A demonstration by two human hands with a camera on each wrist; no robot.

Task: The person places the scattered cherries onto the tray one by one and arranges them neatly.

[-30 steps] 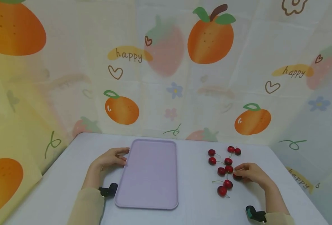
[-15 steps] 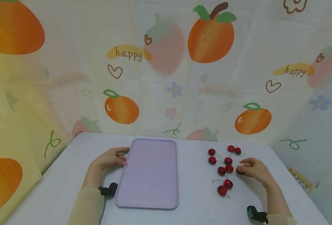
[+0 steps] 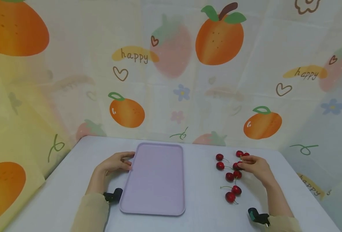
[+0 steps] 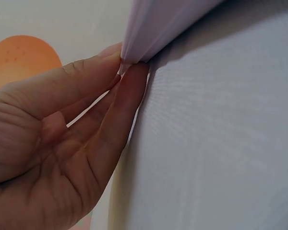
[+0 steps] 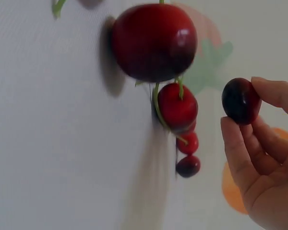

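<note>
A flat lilac tray point(image 3: 153, 180) with a raised rim lies left of the middle of the white table. My left hand point(image 3: 114, 162) is at its left edge. In the left wrist view, the thumb and fingers pinch the tray rim point(image 4: 156, 26) from both sides. Over the loose cherries, my right hand point(image 3: 258, 167) holds one dark red cherry point(image 5: 241, 101) between thumb and fingertips, apart from the tabletop in the right wrist view. A large-looking cherry point(image 5: 153, 43) sits nearest that camera. Below the hand, a pair of cherries point(image 3: 233, 175) lies close together.
Further cherries, several with green stems, lie scattered to the right of the tray, among them a lone cherry point(image 3: 219, 157) and a front one point(image 3: 230, 197). A fruit-printed cloth point(image 3: 171, 106) hangs behind the table point(image 3: 203, 206). A black wrist camera point(image 3: 258, 216) sits by the right sleeve.
My right hand picked up a cherry beside the group, drew it slightly right, then moved left and farther back with it. The left hand and tray stay in place.
</note>
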